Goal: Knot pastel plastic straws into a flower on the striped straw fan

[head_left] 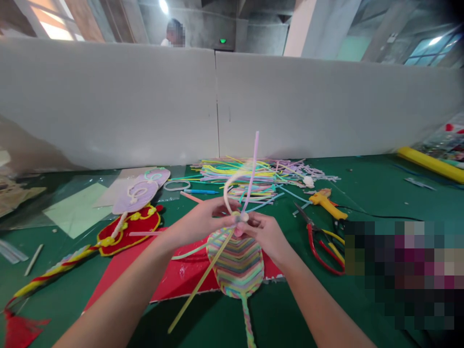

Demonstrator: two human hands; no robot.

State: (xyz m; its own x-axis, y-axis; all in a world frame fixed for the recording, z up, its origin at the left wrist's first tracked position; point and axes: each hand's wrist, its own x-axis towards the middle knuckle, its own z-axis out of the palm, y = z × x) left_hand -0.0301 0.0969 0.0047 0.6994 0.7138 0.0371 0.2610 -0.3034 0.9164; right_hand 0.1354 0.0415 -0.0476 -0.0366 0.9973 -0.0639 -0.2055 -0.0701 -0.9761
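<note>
Lilac and cream chenille stems (253, 166) rise from where my left hand (210, 220) and right hand (266, 229) pinch them, at the far end of the striped chenille fan (237, 270). If either hand eases, the springy stems could slip and loosen.

A: State the light sources.

B: A lamp (164, 6) and a window (54, 28) beyond the table's (380, 191) far edge; both glare white. Table lighting is moderately dim.

A: Shadows, reflections?

B: Soft shadow on the board (108, 106), above the far left corner; small highlights on the red sheet (174, 278).

A: Defects?

B: The pale strip's (227, 190) upper end is blurred. Coarse pixels mask the table toward its near right corner. The frame's upper right corner darkens to black.
</note>
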